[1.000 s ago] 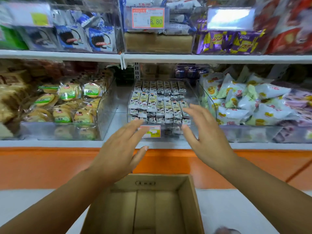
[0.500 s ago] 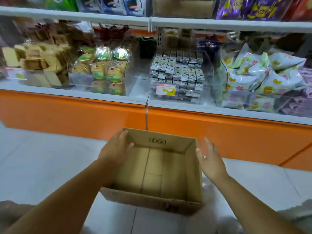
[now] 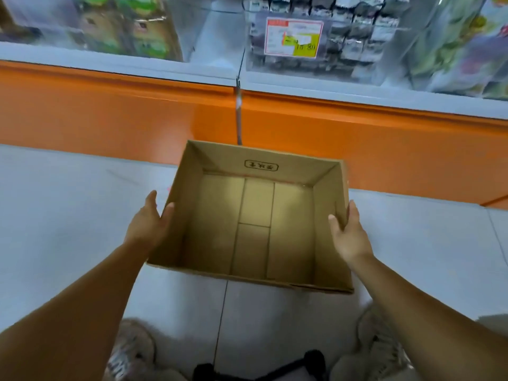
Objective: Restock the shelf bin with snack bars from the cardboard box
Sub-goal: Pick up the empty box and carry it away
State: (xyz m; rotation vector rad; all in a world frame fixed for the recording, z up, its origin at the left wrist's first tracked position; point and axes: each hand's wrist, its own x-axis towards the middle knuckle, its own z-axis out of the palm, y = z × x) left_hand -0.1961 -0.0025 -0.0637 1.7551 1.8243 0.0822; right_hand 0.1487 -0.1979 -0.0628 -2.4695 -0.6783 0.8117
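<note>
Brown cardboard box point(image 3: 255, 215), open-topped, down on the pale floor point(image 3: 55, 215) just before the orange shelf base point(image 3: 110, 111); nothing inside but bare bottom flaps. Snack bars point(image 3: 351, 48) packed in rows in the clear shelf bin point(image 3: 258, 50) above, behind a price label point(image 3: 294, 37); blurred there, no count possible.

Right hand point(image 3: 349, 235) at the right wall, thumb inside and fingers point(image 3: 353, 213) outside, clamped on the card. Left hand point(image 3: 147, 225) at the left wall, thumb tip on the rim, fingers point(image 3: 152, 196) straight along the outer face; clamped or merely touching, cannot tell.

Judged from the bare box and the full bin: stocking likely done, the step in hand being to take up the empty box.

To do it well: seat the left thumb over the rim to match the right. Squeeze both walls evenly, low enough that the thin card does not fold. Lift level, straight up, keeping the far edge off the orange base. Mind the feet point(image 3: 132, 350) close behind the near wall.
</note>
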